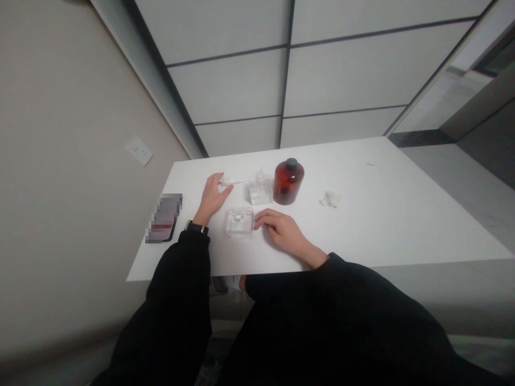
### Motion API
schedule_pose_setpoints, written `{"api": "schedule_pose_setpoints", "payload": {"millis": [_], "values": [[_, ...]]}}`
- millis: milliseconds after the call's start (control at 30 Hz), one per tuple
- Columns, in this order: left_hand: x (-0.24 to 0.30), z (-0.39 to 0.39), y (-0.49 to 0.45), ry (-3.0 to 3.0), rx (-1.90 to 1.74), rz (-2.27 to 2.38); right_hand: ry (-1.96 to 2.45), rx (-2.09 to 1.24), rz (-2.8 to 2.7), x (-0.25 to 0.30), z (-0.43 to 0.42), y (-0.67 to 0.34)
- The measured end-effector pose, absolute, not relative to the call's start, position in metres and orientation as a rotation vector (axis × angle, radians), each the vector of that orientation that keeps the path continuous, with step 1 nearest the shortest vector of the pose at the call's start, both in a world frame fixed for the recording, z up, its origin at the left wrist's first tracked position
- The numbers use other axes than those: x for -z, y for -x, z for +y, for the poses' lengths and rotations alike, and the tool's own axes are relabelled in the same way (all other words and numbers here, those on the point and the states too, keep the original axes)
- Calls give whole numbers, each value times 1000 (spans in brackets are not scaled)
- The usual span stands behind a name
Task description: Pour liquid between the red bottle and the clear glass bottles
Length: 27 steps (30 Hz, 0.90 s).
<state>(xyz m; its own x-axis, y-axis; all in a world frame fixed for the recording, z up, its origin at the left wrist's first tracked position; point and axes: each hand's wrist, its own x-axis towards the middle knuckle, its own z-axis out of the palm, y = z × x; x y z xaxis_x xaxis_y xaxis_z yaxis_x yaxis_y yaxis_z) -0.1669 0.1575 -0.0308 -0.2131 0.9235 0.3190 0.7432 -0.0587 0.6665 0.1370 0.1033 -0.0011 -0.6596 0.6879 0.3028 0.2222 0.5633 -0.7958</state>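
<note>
Far left there's a white wall outlet, then a phone with a pixelated screen, lying by the left edge of the white tabletop. Next up is a dark-banded watch on the wrist of the left hand. That grip is apart, thumb and fingers spread around the near end of a slim clear dropper-like piece lying flat; can't tell if they actually touch it. A bit closer to the person sits a squarish clear glass bottle with a round opening on top, and behind it to the right a clear blocky container with a rounded top. The right hand has its fingers loosely curled at the glass bottle's right side; can't really tell how that grip stands, or whether it's touching. Just beside the blocky container stands an amber bottle with a dark cap, upright, then a crumpled tissue and a tiny scrap.
</note>
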Motion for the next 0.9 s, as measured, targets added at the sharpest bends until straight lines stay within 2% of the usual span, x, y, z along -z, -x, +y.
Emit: {"api": "schedule_pose_setpoints", "payload": {"millis": [333, 900], "values": [[31, 158, 167, -1814, -1144, 1990, 769, -940, -2177, 3, 100, -136], [30, 157, 166, -1783, -1149, 1997, 1209, -735, -1838, 12, 118, -144]]}}
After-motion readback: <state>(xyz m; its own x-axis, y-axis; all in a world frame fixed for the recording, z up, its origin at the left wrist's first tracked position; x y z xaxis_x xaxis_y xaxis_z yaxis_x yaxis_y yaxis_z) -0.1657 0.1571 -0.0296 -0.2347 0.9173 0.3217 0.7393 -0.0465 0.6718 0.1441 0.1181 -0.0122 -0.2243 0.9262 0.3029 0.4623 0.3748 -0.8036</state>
